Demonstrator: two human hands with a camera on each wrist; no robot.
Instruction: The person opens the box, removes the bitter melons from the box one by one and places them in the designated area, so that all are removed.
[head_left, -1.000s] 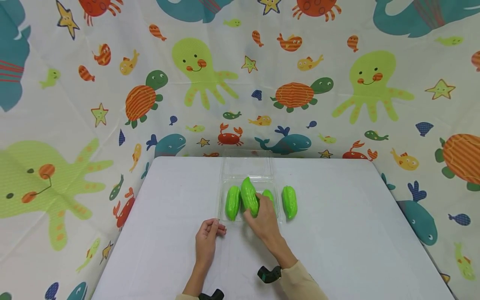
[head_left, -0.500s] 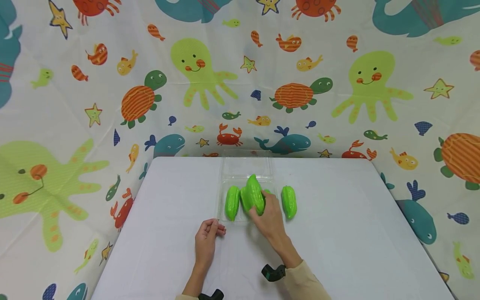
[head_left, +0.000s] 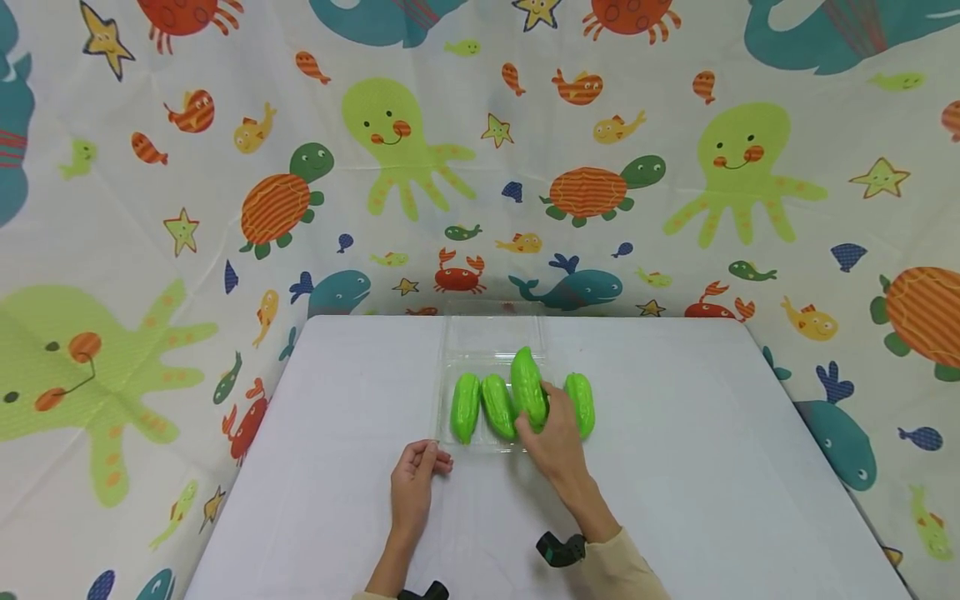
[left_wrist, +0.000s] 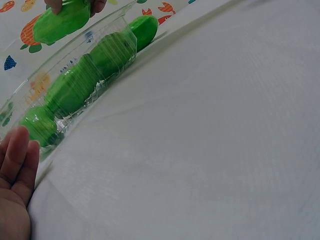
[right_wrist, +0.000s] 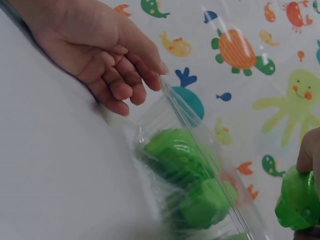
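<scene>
Right hand: the right hand [head_left: 553, 437] gripped a green toy bitter gourd [head_left: 528, 387] with curled fingers and thumb, holding it raised over the right part of the clear plastic tray [head_left: 447, 417]; in the right wrist view a fingertip [right_wrist: 306, 152] lay against the gourd's ridged skin.
Held gourd: it pointed away from the person, its far tip above the tray's back wall, and it was not resting on anything that could be seen.
Left hand: the left hand [head_left: 415, 479] lay on the white table [head_left: 337, 467] just in front of the tray's near left corner, fingers loosely curled and grasping nothing; the left wrist view showed its fingertips [left_wrist: 17, 150] right at the tray's rim, though whether they touched it could not be told.
Tray contents: two toy bitter gourds lay side by side inside, the left gourd [head_left: 465, 406] against the left wall and the middle gourd [head_left: 498, 406] beside it, both lengthwise front to back.
Tray lid: a clear hinged lid [head_left: 491, 332] lay open flat behind the tray.
Outside the tray: a fourth gourd [head_left: 580, 403] lay on the table just right of the tray, close beside the right hand.
Backdrop: a sea-animal cloth [head_left: 150, 208] hung behind and beside the table.
</scene>
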